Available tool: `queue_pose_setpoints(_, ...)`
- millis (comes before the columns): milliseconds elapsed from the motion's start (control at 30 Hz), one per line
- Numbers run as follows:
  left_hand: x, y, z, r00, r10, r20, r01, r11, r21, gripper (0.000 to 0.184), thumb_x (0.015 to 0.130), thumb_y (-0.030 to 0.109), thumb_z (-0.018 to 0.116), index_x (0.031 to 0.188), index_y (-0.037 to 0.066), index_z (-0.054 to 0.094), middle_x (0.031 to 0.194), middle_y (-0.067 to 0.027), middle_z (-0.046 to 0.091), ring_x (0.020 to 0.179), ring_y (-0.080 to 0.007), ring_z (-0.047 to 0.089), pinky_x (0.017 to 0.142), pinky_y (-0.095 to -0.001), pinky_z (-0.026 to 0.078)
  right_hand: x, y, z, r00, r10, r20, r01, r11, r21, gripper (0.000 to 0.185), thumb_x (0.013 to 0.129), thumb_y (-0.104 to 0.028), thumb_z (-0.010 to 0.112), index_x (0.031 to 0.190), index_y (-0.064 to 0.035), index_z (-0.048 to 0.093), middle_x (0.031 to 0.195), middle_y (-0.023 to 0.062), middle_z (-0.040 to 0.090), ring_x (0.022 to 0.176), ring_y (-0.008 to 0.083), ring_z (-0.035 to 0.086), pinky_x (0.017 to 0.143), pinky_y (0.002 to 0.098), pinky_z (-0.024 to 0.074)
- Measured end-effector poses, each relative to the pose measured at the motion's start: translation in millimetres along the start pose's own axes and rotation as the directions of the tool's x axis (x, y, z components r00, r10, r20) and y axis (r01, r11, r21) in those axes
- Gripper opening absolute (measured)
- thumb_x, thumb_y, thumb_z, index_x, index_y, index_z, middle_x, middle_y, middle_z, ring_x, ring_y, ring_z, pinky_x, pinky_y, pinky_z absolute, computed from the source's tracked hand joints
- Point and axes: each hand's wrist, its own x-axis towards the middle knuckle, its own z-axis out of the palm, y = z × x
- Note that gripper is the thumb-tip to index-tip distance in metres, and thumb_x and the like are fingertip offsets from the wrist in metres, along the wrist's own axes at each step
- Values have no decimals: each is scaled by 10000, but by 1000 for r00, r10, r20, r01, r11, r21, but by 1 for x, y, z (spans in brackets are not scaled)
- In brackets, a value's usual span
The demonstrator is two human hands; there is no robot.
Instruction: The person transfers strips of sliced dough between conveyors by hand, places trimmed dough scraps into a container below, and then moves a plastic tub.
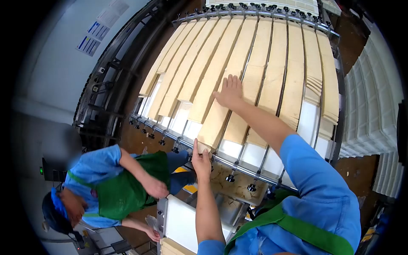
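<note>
My right hand [230, 92] lies flat on a long stack of pale yellow sheets [221, 108], its fingers stretched out toward the far side. Lower down, my left hand [202, 165] is at the near end of that same stack, with the index finger extended and the thumb apart. Its fingertips touch or nearly touch the stack's end; the other fingers are partly hidden. Similar long stacks [272, 80] lie side by side on the white conveyor table [308, 121], separated in places by thin metal rods.
A metal rail with black knobs [230, 178] runs along the table's near edge. A co-worker in a green apron [123, 187] stands at left, by a white board [180, 221]. White stacked trays [369, 93] stand at right.
</note>
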Motion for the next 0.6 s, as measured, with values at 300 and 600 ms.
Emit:
queue_pose_setpoints(300, -88, -11, -6, 924, 156, -350, -117, 985, 130, 443, 866, -20, 487, 1305, -63, 451, 1278, -207, 523, 1074, -253, 570, 903, -321, 465, -7, 6, 1, 999, -46, -25, 47, 998, 28, 868, 906, -587, 343, 1480, 16, 96, 1553, 213, 23, 1439, 360, -15, 1150, 496, 10)
queue_pose_setpoints(600, -231, -128, -84, 921, 165, -352, -23, 927, 375, 689, 898, 312, 632, 1425, 10, 306, 1463, -217, 288, 1252, -315, 412, 1043, -410, 350, -70, 12, 1, 953, -236, -189, 284, 911, 299, 729, 858, -453, 516, 1393, 9, 337, 1488, 248, 214, 1403, 408, 106, 1120, 550, 90)
